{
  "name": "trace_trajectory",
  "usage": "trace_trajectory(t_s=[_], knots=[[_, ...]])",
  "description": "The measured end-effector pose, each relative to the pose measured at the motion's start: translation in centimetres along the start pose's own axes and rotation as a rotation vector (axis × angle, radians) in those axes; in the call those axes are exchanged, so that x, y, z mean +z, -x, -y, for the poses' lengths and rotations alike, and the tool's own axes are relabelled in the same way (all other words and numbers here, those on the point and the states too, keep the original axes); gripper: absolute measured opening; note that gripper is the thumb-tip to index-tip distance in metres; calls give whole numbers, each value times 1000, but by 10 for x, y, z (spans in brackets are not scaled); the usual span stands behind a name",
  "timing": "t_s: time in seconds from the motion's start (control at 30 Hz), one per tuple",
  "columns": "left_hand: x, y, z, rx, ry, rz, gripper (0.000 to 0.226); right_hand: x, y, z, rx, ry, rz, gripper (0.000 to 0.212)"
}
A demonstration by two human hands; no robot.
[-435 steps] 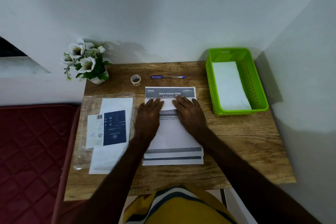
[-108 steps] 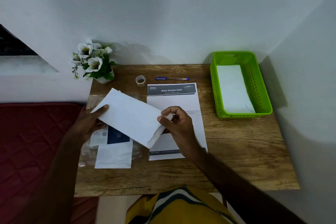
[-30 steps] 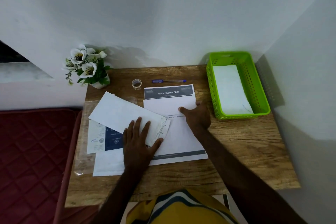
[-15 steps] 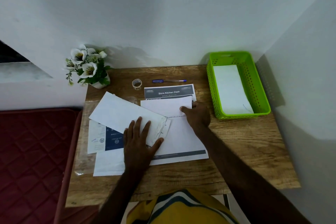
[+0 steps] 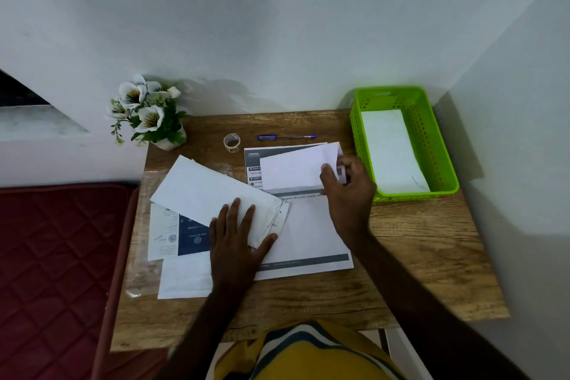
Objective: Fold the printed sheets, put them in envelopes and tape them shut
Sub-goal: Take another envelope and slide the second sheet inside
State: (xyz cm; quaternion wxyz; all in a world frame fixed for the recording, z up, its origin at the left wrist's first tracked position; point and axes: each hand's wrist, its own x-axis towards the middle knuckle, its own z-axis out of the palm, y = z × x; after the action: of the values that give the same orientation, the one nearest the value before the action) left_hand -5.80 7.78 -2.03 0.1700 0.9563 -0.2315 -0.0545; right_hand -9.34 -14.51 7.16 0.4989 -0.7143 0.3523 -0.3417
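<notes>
— What does the head camera show on the wooden table [image 5: 416, 256]?

— A white envelope [image 5: 209, 191] lies slantwise, left of the middle. The left hand [image 5: 237, 234] rests flat on its near right end, fingers straight and spread, gripping nothing.

— And the other hand?

— The right hand [image 5: 345, 185] pinches the right edge of a folded sheet [image 5: 293, 170], thumb on top, fingers curled under it. That sheet is lifted a little above the printed sheets [image 5: 308, 234] stacked flat in the middle of the table.

— What lies around them?

— Under the envelope's left part lies a clear packet of envelopes [image 5: 182, 244] with a dark blue label. At the far edge stand a small tape roll [image 5: 231, 142], a blue pen [image 5: 287, 137] and a pot of white flowers [image 5: 148, 114]. At the far right sits a green basket [image 5: 444, 151] holding a white envelope of its own [image 5: 391, 148].
</notes>
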Motion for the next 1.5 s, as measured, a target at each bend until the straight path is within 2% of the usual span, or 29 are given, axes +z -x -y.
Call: trace_trajectory(t_s=[0.03,0.17,0.33,0.5,0.73,0.87,1.17,1.5], knots=[[0,1,-1,2,-3,-4,83,-5,1,4,-6,-24,-12,10],[0,5,-3,4,-1,-35,81,-22,7,17,41,-103,-57,21],[2,8,-6,28,37,-134,73,-42,23,17,184,-233,-53,24],[0,8,-6,29,66,-174,60,-57,48,-4,257,-84,-95,19],[-6,3,-16,-20,56,-170,44,-66,63,-30,285,43,-113,24],[-7,2,-20,-3,53,-164,40,-64,66,-39,286,60,-121,24],[-9,0,-24,-37,43,-112,49,-61,65,-46,300,85,-160,24],[0,-4,-25,37,-2,-181,29,-65,60,-55,404,-11,-129,24]])
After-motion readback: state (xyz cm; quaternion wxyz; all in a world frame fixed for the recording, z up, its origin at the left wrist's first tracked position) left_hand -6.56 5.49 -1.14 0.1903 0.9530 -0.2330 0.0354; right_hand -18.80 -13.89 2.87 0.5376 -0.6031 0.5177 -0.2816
